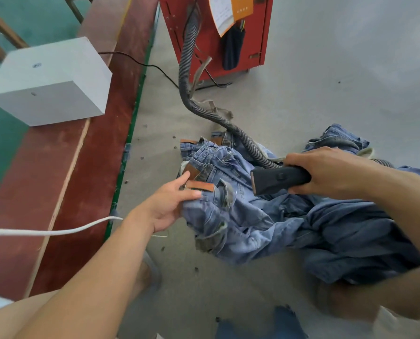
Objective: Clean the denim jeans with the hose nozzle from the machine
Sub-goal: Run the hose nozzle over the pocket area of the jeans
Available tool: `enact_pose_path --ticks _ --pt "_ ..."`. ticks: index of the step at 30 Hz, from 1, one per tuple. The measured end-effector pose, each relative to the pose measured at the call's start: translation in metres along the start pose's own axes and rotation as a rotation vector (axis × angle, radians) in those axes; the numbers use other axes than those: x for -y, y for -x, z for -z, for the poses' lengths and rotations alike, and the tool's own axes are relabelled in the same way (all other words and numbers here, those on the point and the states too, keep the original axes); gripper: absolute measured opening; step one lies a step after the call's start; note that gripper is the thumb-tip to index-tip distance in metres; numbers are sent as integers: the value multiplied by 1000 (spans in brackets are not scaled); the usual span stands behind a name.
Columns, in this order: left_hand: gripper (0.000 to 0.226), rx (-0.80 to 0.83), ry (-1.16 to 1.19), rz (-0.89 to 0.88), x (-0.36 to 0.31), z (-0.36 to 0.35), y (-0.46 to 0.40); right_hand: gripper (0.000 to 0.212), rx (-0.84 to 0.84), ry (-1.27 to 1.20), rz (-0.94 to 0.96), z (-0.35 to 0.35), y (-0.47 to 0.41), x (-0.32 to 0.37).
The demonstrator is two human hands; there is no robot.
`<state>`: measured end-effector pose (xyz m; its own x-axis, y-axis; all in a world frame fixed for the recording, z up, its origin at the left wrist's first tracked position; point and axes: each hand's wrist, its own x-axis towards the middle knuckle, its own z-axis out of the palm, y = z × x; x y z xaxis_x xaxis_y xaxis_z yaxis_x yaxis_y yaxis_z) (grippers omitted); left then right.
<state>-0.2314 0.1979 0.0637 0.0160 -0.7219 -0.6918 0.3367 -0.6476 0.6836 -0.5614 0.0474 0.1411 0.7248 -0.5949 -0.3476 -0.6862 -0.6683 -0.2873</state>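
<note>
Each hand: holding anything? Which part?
Right hand grips the black hose nozzle by its rear body. Left hand holds the denim jeans at the waistband edge.

— What sort of place is this?
— A garment workshop: a bare grey concrete floor (302,69), a red metal machine (216,33) with a ribbed grey hose (187,64) beyond the hands, and a heap of blue denim jeans (265,216) under them.

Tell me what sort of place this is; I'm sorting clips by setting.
Probably a garment workshop or factory floor: a pile of denim jeans lies on bare concrete floor, a red machine feeds a ribbed hose, and a workbench runs alongside.
</note>
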Motion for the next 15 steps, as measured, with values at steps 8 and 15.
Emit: enact_pose_path --ticks 8,15 --pt "60 25 39 10 -11 -1 7 27 -7 11 25 -3 1 3" --pt "52 306 111 15 -18 -3 10 27 20 -27 55 -3 1 16"
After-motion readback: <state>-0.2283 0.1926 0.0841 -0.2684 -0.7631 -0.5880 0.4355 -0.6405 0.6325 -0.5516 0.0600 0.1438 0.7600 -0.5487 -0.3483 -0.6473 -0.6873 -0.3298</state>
